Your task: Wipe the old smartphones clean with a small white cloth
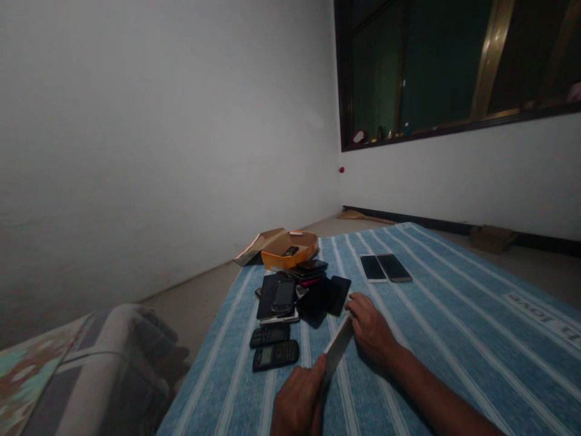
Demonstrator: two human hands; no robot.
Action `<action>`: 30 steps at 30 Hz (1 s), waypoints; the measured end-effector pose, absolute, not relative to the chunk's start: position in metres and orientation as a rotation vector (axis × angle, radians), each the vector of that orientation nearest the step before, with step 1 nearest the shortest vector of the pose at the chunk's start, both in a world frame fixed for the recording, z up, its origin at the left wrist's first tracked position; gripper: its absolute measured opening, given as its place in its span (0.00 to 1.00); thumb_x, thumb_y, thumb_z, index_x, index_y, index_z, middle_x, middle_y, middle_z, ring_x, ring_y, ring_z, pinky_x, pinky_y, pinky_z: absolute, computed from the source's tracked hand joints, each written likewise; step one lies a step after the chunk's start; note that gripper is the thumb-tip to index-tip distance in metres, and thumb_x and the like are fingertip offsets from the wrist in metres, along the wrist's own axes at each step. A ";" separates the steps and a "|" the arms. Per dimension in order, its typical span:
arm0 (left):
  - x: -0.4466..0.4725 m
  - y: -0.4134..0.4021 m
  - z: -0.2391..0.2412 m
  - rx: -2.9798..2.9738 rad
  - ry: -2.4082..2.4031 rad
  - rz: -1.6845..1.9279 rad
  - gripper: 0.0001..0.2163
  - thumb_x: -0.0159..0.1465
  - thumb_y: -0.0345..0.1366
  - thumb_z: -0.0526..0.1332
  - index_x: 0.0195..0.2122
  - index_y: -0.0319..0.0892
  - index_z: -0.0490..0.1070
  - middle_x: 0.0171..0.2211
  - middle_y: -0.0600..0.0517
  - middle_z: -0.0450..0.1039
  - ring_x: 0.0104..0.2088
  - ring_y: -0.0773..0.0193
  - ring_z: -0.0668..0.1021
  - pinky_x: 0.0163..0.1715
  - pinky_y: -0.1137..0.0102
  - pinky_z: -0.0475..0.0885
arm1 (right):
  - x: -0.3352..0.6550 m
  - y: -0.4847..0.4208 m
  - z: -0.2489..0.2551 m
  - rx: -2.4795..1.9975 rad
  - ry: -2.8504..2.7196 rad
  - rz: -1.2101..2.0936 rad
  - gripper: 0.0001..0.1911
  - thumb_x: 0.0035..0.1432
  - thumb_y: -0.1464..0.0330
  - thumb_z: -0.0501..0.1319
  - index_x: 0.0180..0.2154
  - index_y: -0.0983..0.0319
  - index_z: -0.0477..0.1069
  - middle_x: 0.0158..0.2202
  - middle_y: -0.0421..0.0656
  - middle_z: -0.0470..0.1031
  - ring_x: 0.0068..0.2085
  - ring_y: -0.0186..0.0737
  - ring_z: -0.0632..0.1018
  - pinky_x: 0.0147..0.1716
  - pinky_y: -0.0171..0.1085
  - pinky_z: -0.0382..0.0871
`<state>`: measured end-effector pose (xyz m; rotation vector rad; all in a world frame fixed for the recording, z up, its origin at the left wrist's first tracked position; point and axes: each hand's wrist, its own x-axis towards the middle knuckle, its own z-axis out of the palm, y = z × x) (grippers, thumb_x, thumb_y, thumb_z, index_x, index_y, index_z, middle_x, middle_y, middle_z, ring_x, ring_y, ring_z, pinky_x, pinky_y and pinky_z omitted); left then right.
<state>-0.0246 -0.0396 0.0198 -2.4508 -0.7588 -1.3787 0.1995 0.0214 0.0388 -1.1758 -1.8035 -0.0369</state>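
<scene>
A pale, flat, phone-like device [338, 346] is held between my two hands above the striped cloth, tilted so that its face is hard to make out. My left hand [299, 396] grips its near end, thumb on top. At the far end, the fingers of my right hand [370, 327] close on the edge. Left of the device lie two black keypad phones [276, 355], one behind the other. Just beyond them is a loose pile of dark phones [313, 297], with a black slider-like phone [284, 295] on top of a flat dark one.
Two smartphones [385, 268] lie side by side to the right. An open orange cardboard box [290, 259] with a small phone inside stands behind the pile. The blue striped cloth [436, 363] covers the surface. Folded fabric [113, 369] is at lower left; walls and a window [431, 66] are beyond.
</scene>
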 end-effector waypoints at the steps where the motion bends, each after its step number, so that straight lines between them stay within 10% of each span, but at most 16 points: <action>1: -0.025 -0.040 0.021 -2.474 -0.767 -1.346 0.23 0.71 0.28 0.51 0.68 0.40 0.57 0.27 0.49 0.74 0.24 0.63 0.75 0.21 0.73 0.72 | 0.201 0.022 0.038 -1.191 -1.798 -0.019 0.18 0.52 0.81 0.49 0.38 0.60 0.71 0.43 0.49 0.73 0.49 0.47 0.73 0.51 0.47 0.71; 13: -0.032 -0.044 0.027 -2.595 -0.770 -1.225 0.27 0.69 0.26 0.52 0.69 0.38 0.52 0.30 0.47 0.76 0.27 0.61 0.77 0.25 0.70 0.75 | 0.215 0.028 0.043 -1.233 -1.429 0.310 0.11 0.59 0.70 0.50 0.36 0.60 0.71 0.32 0.42 0.75 0.34 0.40 0.76 0.35 0.37 0.70; 30: -0.028 -0.041 0.022 -2.485 -0.746 -1.343 0.19 0.70 0.28 0.50 0.62 0.37 0.64 0.30 0.46 0.76 0.26 0.61 0.77 0.24 0.71 0.74 | 0.145 -0.029 0.066 -0.750 -1.962 -0.049 0.18 0.60 0.79 0.49 0.49 0.59 0.64 0.47 0.48 0.78 0.53 0.44 0.77 0.60 0.51 0.60</action>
